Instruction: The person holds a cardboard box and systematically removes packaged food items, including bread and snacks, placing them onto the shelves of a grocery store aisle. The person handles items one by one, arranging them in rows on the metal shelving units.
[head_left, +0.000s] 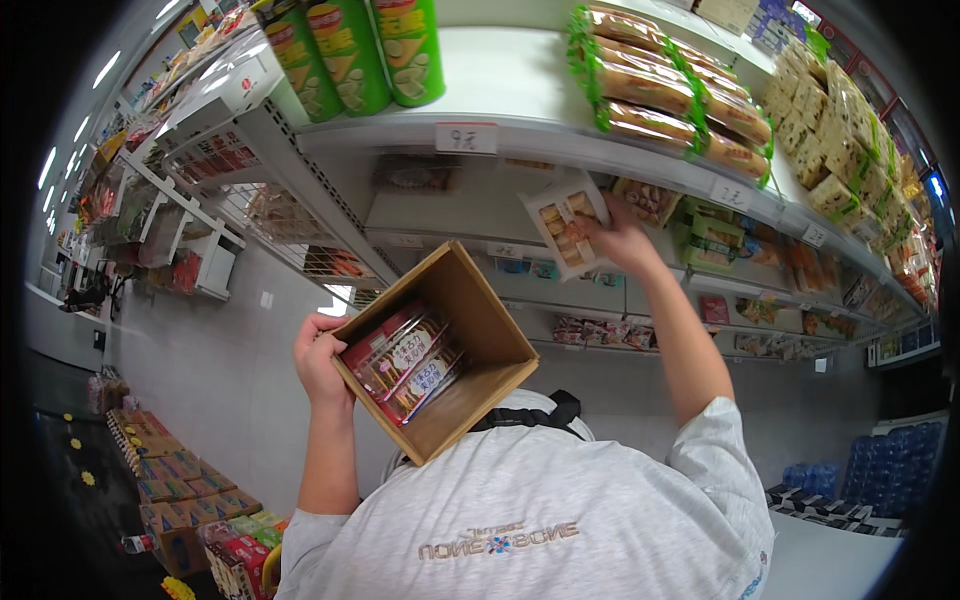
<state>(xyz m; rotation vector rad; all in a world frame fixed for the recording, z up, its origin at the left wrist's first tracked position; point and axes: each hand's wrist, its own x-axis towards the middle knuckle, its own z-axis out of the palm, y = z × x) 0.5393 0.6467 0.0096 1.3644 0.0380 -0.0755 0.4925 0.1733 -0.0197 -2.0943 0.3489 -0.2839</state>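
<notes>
My left hand (322, 364) grips the edge of an open cardboard box (491, 315), which tilts against my body with its mouth facing up. Inside lie a few packs of sandwich biscuits (412, 360) in printed wrappers, piled on the left side. My right hand (622, 236) holds a clear-and-white pack of pastries (566, 225) by its right edge. That pack is in front of the second shelf (465, 210), just under the top shelf's front rail. Right beside the hand sits another wrapped snack pack (646, 199) on the shelf.
On the top shelf (510, 67) stand green snack canisters (409, 52), long wrapped bread rolls (660, 86) and stacked packs of speckled cakes (817, 120). Price tags (466, 138) line its edge. Lower shelves hold more packets (600, 331). Cartons (172, 480) stack at lower left; bottled water (892, 465) stands at right.
</notes>
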